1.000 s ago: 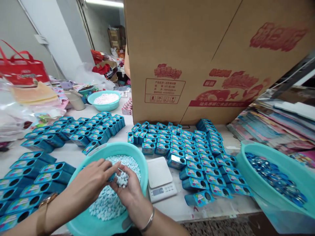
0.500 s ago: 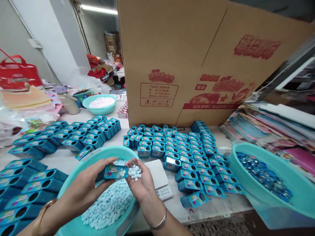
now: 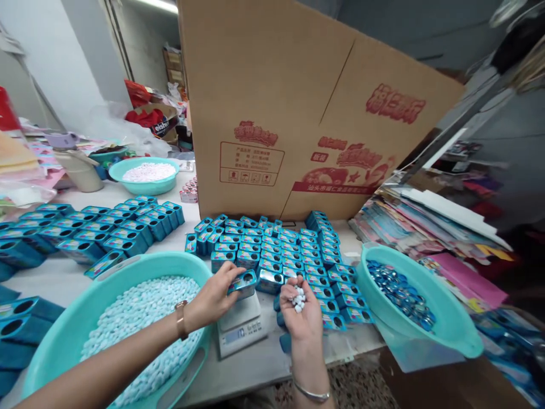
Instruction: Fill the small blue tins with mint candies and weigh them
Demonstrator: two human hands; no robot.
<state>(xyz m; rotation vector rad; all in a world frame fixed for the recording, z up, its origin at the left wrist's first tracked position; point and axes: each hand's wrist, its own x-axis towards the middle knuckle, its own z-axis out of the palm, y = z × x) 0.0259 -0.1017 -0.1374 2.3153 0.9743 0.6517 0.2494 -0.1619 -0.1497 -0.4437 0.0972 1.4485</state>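
My left hand (image 3: 213,298) grips a small blue candy tin (image 3: 246,279) by its left end, its round opening facing up. The tin is at the white digital scale (image 3: 240,326), on or just above its plate; I cannot tell which. My right hand (image 3: 303,326) is cupped palm up to the right of the scale, with several pale blue and white candies (image 3: 299,300) in its palm. A large turquoise basin (image 3: 38,363) of pale blue candies (image 3: 145,318) lies under my left forearm.
Rows of blue tins (image 3: 272,258) stand behind the scale, with more tins (image 3: 123,227) at the left. At the right is a turquoise basin (image 3: 451,324) of shiny blue pieces. A tall cardboard box (image 3: 264,68) blocks the back. Another turquoise bowl (image 3: 145,184) holds pale candies.
My left hand has carried the tin from above the candy basin rightward to the scale. My right hand has moved away from the tin, still cupping candies. The view has shifted right.
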